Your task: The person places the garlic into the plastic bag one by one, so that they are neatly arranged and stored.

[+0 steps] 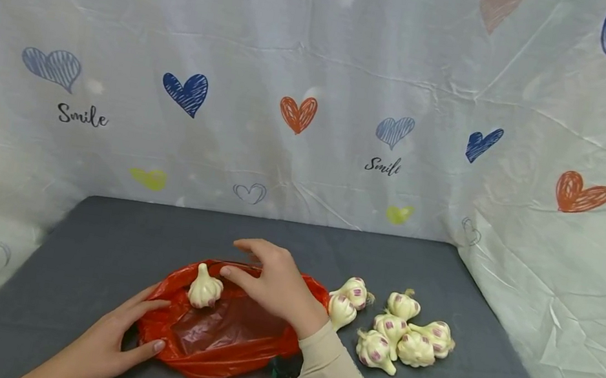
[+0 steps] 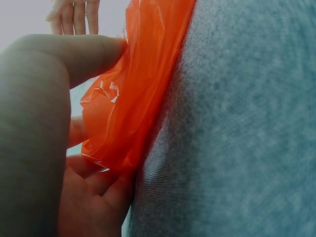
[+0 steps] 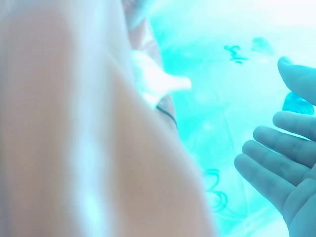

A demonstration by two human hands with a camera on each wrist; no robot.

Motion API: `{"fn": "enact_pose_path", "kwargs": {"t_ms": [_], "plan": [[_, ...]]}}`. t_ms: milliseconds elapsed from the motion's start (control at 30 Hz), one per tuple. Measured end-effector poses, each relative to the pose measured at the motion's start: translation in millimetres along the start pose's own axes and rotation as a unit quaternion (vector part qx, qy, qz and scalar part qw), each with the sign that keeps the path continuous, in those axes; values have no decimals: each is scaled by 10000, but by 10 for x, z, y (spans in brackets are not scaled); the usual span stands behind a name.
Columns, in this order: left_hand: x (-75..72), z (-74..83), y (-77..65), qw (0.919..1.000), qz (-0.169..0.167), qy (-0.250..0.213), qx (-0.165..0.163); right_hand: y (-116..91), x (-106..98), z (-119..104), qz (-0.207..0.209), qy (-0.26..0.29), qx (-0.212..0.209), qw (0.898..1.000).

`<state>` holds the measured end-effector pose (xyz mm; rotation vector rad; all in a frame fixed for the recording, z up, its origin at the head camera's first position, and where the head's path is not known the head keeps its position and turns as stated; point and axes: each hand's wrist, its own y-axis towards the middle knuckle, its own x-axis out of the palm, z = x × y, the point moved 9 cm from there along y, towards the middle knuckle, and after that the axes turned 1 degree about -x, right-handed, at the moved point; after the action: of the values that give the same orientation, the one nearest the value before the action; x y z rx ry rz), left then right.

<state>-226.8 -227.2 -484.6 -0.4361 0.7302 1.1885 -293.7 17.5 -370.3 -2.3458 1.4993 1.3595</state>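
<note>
A red plastic bag (image 1: 223,366) lies with its mouth spread wide on the dark table. My left hand (image 1: 107,339) grips its left side, with the thumb and fingers about the plastic (image 2: 133,89) in the left wrist view. A white garlic bulb (image 1: 204,288) shows within the bag's mouth at the left, stem up. Over the far right part of the mouth is my right hand (image 1: 280,283), fingers apart and holding nothing. In the right wrist view its fingers extend loosely, and a pale, pointed bulb (image 3: 153,81) appears beyond the blurred sleeve.
Two garlic bulbs (image 1: 342,311) lie against the bag's right edge. Farther right, several purple-marked bulbs (image 1: 390,329) sit in a cluster. A small dark object (image 1: 284,369) is beside my right sleeve. A pale curtain (image 1: 329,173) with printed hearts stands behind the table (image 1: 127,225).
</note>
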Motion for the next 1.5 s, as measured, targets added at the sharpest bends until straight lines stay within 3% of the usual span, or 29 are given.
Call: {"fn": "enact_pose_path", "kwargs": {"t_ms": [367,900,1200,1500], "plan": [[3,-53,7,10000,-61,59,-31,-52,-262,179,178,101,396,9990],[28,-68,18,9999,-83,9,-61,-224,-660,727,385,482,1279,9899],[37,-81,41,9998,-147,79,-97,-327,-774,979,218,733,1345,9880],[49,-100,53,9998,-156,103,-83,-487,-963,1203,201,860,1706,9814]]}}
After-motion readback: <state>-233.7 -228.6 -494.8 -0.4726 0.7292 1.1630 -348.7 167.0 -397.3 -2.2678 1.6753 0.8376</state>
